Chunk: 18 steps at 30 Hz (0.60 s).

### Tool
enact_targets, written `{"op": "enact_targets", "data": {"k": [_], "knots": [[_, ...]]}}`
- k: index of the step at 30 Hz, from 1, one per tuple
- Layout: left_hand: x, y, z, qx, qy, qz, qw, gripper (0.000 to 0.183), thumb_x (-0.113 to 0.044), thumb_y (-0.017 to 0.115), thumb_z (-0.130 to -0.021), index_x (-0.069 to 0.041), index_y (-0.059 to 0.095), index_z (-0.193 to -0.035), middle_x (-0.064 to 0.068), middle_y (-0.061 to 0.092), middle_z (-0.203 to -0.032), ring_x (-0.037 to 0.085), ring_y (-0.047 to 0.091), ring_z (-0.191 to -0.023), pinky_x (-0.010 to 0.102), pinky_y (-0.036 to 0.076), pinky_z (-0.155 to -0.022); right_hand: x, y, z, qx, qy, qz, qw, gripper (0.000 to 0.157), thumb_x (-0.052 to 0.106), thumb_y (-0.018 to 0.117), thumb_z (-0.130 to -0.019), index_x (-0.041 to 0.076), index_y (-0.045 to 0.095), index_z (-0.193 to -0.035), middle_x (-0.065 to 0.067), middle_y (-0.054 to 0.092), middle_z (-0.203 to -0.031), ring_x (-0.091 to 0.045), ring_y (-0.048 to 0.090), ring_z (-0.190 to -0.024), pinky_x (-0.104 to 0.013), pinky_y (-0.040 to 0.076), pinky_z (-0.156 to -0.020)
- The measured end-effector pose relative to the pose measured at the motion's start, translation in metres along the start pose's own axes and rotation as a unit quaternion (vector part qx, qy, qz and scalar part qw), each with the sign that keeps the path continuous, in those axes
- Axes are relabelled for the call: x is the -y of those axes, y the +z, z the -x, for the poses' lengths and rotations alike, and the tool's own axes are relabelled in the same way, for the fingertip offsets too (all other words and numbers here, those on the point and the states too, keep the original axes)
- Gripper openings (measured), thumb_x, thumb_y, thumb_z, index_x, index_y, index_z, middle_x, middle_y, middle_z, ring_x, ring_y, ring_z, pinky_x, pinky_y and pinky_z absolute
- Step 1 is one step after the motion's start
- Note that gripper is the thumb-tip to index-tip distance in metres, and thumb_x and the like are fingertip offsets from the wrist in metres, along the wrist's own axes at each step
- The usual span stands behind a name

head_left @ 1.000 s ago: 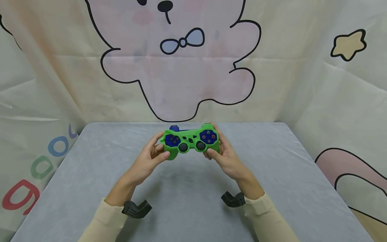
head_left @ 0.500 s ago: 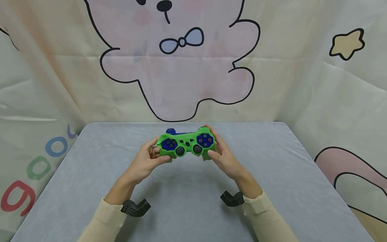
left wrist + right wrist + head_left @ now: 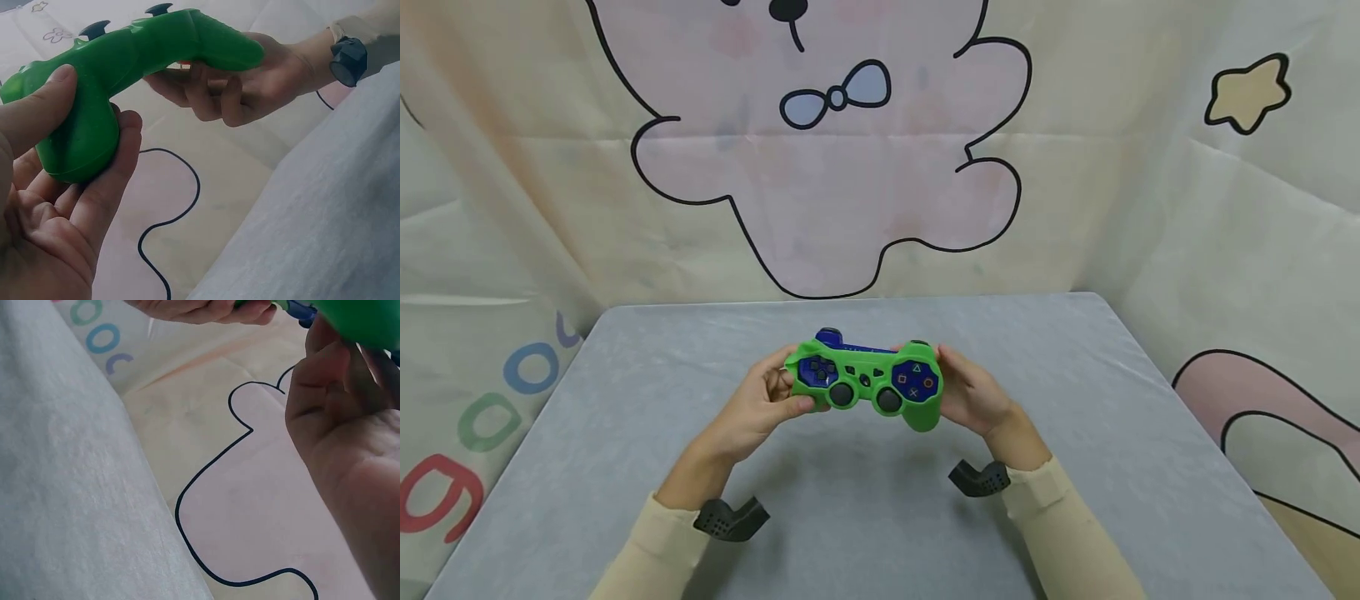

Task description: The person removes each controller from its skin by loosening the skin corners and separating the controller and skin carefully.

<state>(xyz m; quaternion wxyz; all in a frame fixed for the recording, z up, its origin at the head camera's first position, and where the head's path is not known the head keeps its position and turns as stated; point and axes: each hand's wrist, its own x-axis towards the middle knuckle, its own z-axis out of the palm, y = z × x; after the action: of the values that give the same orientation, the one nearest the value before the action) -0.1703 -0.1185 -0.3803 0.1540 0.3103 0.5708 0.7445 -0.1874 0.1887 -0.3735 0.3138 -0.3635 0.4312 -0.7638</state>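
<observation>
A green game controller with blue button panels and black thumbsticks is held above the table, its right end lower. My left hand grips its left end. In the left wrist view that hand's thumb presses the green shell, and its fingers lie around the grip's underside. My right hand is behind the controller's right end. Loosely curled, its fingers lie under that end in the left wrist view, and they touch the green shell in the right wrist view. The right thumb is hidden.
The grey cloth-covered table lies beneath both hands. Dark devices sit on both wrists, below cream sleeves. Behind the table hangs a printed curtain, and more printed cloth stands at the left and right.
The right thumb has come off the controller's front, and the right hand has shifted rightward and behind it. The controller's right end has dropped and tilted. The left hand keeps its grip.
</observation>
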Motion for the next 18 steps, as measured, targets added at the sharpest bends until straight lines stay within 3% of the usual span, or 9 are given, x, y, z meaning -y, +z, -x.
{"op": "enact_targets", "data": {"k": [5, 9, 18], "knots": [[0.0040, 0.0000, -0.0003, 0.016, 0.005, 0.015, 0.9997, 0.049, 0.002, 0.061, -0.091, -0.007, 0.043, -0.137, -0.002, 0.072, -0.112, 0.011, 0.071, -0.096, 0.028, 0.058, -0.085, -0.0004, -0.0021, -0.0006, 0.020, 0.010, 0.010, 1.000, 0.044, 0.034, 0.022, -0.107, 0.021, 0.049, -0.139, 0.006, 0.056, -0.136, -0.009, 0.054, -0.122, -0.028, 0.048, -0.101], [0.0066, 0.0007, -0.0013, 0.024, 0.003, 0.008, 0.9997, 0.048, 0.003, 0.060, -0.091, -0.008, 0.045, -0.135, -0.003, 0.071, -0.112, 0.010, 0.071, -0.097, 0.027, 0.058, -0.084, -0.0005, -0.0028, -0.0022, 0.039, 0.016, 0.028, 0.999, 0.043, 0.039, 0.033, -0.105, 0.021, 0.047, -0.141, 0.004, 0.054, -0.139, -0.010, 0.053, -0.123, -0.029, 0.048, -0.101], [0.0082, 0.0013, -0.0011, 0.016, 0.000, -0.004, 0.9999, 0.048, 0.002, 0.063, -0.090, -0.012, 0.047, -0.132, -0.005, 0.071, -0.111, 0.007, 0.070, -0.098, 0.023, 0.057, -0.082, 0.0032, -0.0024, -0.0020, 0.023, 0.021, 0.051, 0.998, 0.035, 0.039, 0.041, -0.103, 0.019, 0.063, -0.120, 0.011, 0.067, -0.112, -0.004, 0.060, -0.105, -0.023, 0.050, -0.092]]}}
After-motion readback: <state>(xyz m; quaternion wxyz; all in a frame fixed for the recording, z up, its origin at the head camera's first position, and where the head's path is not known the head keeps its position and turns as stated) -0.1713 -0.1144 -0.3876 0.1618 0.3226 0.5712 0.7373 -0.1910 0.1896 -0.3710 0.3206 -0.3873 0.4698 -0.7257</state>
